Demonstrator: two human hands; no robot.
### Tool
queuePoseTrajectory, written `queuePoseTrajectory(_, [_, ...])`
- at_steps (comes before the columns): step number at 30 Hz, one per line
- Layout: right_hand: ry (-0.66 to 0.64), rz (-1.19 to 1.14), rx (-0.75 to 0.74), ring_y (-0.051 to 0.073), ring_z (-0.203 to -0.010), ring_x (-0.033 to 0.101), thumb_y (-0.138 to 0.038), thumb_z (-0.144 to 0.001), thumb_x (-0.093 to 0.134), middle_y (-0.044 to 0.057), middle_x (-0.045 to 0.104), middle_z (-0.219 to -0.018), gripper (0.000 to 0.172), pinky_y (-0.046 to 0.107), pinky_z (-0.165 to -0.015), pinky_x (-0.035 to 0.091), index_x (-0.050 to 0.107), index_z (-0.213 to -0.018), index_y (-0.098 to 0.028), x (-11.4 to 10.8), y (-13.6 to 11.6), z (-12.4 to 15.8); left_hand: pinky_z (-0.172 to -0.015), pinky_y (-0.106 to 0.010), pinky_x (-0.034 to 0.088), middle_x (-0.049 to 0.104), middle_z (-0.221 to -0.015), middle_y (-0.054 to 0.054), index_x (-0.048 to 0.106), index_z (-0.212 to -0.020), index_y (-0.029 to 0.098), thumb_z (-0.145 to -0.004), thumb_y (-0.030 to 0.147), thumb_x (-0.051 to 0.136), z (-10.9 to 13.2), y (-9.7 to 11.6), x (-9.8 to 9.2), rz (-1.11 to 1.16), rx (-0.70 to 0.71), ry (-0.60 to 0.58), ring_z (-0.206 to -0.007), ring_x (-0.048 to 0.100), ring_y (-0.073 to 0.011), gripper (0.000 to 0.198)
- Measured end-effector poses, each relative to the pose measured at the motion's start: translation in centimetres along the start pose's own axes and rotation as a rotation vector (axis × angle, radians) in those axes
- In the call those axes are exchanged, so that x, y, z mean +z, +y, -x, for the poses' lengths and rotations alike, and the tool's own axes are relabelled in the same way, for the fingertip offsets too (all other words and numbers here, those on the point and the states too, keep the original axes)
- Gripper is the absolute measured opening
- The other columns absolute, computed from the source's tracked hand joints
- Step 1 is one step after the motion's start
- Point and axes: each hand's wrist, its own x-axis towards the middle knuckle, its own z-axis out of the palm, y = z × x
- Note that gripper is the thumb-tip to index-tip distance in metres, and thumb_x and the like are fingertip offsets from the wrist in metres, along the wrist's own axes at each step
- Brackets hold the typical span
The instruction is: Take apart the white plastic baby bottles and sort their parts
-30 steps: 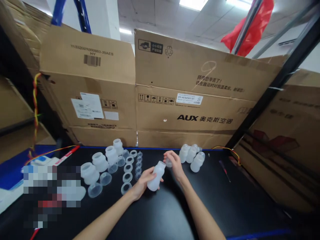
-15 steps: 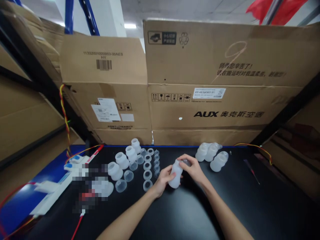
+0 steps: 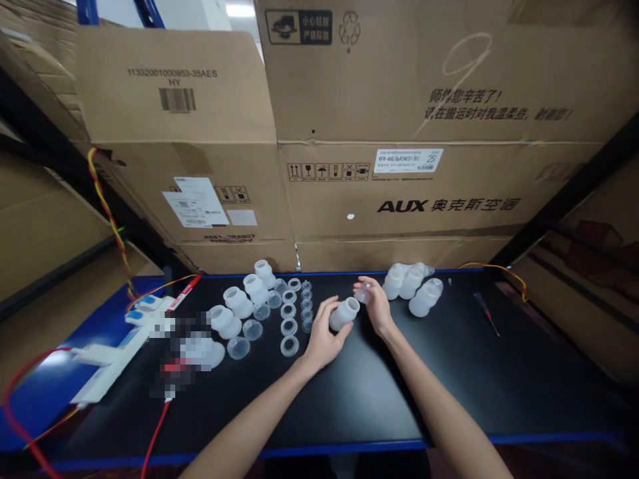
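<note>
My left hand (image 3: pixel 321 337) is wrapped round a small translucent white plastic bottle (image 3: pixel 344 313), tilted with its open mouth pointing up and right. My right hand (image 3: pixel 375 306) hovers just right of the mouth, fingers pinched on a small clear cap (image 3: pixel 364 293). Both hands sit over the black table (image 3: pixel 379 392), near its middle. A cluster of three similar bottles (image 3: pixel 414 289) lies just right of my right hand.
Left of my hands stand a row of open bottles (image 3: pixel 238 303), clear domed caps (image 3: pixel 238 346) and columns of clear rings (image 3: pixel 289 327). Cardboard boxes (image 3: pixel 389 133) wall the table's back. A small screwdriver (image 3: pixel 486 315) lies at the right; red wires (image 3: pixel 154 432) and a white device (image 3: pixel 107 366) at the left.
The view has tipped down and drawn back. My left hand has tilted the bottle flatter, mouth toward the right. My right hand has lifted off the mouth with the cap.
</note>
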Motion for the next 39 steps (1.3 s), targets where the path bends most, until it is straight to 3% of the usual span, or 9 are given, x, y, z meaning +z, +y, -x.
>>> queuePoseTrajectory(2, [0.073,0.082,-0.079,0.026,-0.104,0.071,-0.049,-0.086,0.069,0.008,0.077,-0.109,0.041,0.042,-0.100,0.053,0.071,-0.118,-0.023,-0.3,0.0,0.0,-0.117,-0.043,0.046,0.060,-0.136,-0.014,0.069,-0.127,0.020,-0.090,0.034,0.079,-0.6,0.0,0.6,-0.144,0.018,0.075,-0.133,0.059,-0.0296,0.041])
queuePoseTrajectory(7, [0.256,0.275,-0.358,0.027,-0.118,0.068,-0.047,-0.096,0.064,0.011,0.073,-0.124,0.038,0.044,-0.109,0.049,0.068,-0.125,-0.022,0.0,0.5,1.0,-0.087,-0.032,0.053,0.065,-0.116,-0.007,0.070,-0.128,0.025,-0.091,0.033,0.080,-3.8,0.1,2.5,-0.296,-0.177,0.116,-0.094,0.068,-0.0204,0.039])
queuePoseTrajectory(13, [0.140,0.467,-0.486,0.027,-0.122,0.067,-0.038,-0.100,0.065,0.012,0.073,-0.129,0.033,0.043,-0.112,0.047,0.069,-0.129,-0.022,0.7,1.1,2.2,-0.091,-0.035,0.053,0.065,-0.131,-0.010,0.066,-0.135,0.025,-0.096,0.038,0.075,-8.0,-0.4,3.5,-0.388,-0.256,0.229,-0.112,0.070,-0.0275,0.042])
queuePoseTrajectory(19, [0.053,0.519,-0.425,0.028,-0.118,0.071,-0.037,-0.099,0.068,0.012,0.075,-0.129,0.036,0.042,-0.108,0.050,0.069,-0.132,-0.021,1.0,2.1,2.5,-0.104,-0.038,0.051,0.062,-0.138,-0.016,0.054,-0.146,0.019,-0.097,0.029,0.071,-9.5,-1.7,3.0,-0.337,-0.296,0.539,-0.126,0.064,-0.0299,0.053])
queuePoseTrajectory(25, [-0.023,0.636,-0.428,0.028,-0.117,0.072,-0.039,-0.102,0.064,0.013,0.075,-0.130,0.035,0.043,-0.105,0.054,0.067,-0.132,-0.020,0.6,3.6,2.1,-0.109,-0.042,0.050,0.062,-0.136,-0.018,0.043,-0.153,0.017,-0.095,0.024,0.072,-9.1,-3.3,2.9,-0.307,-0.175,0.596,-0.128,0.063,-0.0312,0.065])
queuePoseTrajectory(30, [-0.028,0.680,-0.431,0.028,-0.116,0.073,-0.040,-0.104,0.062,0.013,0.076,-0.128,0.035,0.044,-0.106,0.055,0.066,-0.132,-0.020,0.4,3.8,2.0,-0.116,-0.048,0.047,0.059,-0.137,-0.020,0.051,-0.140,0.017,-0.093,0.020,0.071,-9.7,-4.9,2.9,-0.289,-0.133,0.627,-0.134,0.059,-0.0330,0.051])
queuePoseTrajectory(35, [-0.038,0.707,-0.418,0.027,-0.110,0.072,-0.041,-0.103,0.063,0.012,0.077,-0.125,0.036,0.044,-0.101,0.056,0.066,-0.132,-0.021,0.5,3.8,2.1,-0.118,-0.050,0.046,0.055,-0.141,-0.024,0.037,-0.154,0.013,-0.090,0.015,0.070,-10.0,-5.0,2.8,-0.250,-0.159,0.702,-0.138,0.057,-0.0346,0.072])
queuePoseTrajectory(37, [-0.028,0.702,-0.420,0.028,-0.110,0.072,-0.041,-0.103,0.064,0.012,0.077,-0.126,0.036,0.045,-0.101,0.055,0.067,-0.132,-0.021,0.5,3.7,2.1,-0.112,-0.048,0.050,0.051,-0.146,-0.026,0.032,-0.159,0.013,-0.089,0.014,0.070,-9.8,-4.4,2.8,-0.254,-0.146,0.702,-0.130,0.062,-0.0335,0.080])
queuePoseTrajectory(39, [0.003,0.659,-0.400,0.028,-0.111,0.072,-0.043,-0.102,0.065,0.013,0.076,-0.127,0.037,0.046,-0.101,0.055,0.067,-0.131,-0.021,0.5,3.6,1.9,-0.098,-0.043,0.056,0.046,-0.152,-0.027,0.029,-0.162,0.015,-0.089,0.017,0.070,-9.5,-3.6,3.0,-0.235,-0.132,0.683,-0.103,0.071,-0.0263,0.083])
